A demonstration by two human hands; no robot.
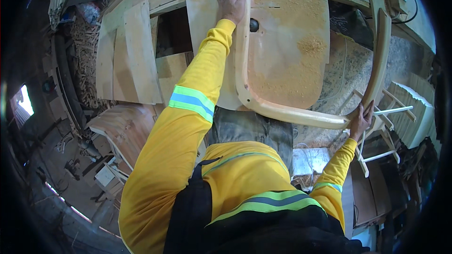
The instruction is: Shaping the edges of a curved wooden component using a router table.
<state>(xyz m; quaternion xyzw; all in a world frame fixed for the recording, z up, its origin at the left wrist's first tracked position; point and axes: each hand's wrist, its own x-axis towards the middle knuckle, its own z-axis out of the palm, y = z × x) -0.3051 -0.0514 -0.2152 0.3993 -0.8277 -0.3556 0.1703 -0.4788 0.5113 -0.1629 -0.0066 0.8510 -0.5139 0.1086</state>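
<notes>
A pale, curved wooden frame (296, 114) with rounded corners lies partly over a board-topped work surface (287, 82). My left hand (230, 2) holds the left arm of the frame at the top, thumb over its edge and the other fingers stretched along its outer side. At the near right corner my right hand (361, 121) is wrapped around the frame. A round black knob-like part (254, 25) stands up through the board, right beside the inner edge of the frame's left arm. Whatever lies under the right hand's fingers is hidden.
Sawdust (311, 45) is scattered over the board. Flat wooden panels (136, 56) lie to the left, near a heap of wood offcuts (84, 61). A slatted wooden frame (383, 117) stands beyond my right hand. A black cable (414, 9) curves at the far right.
</notes>
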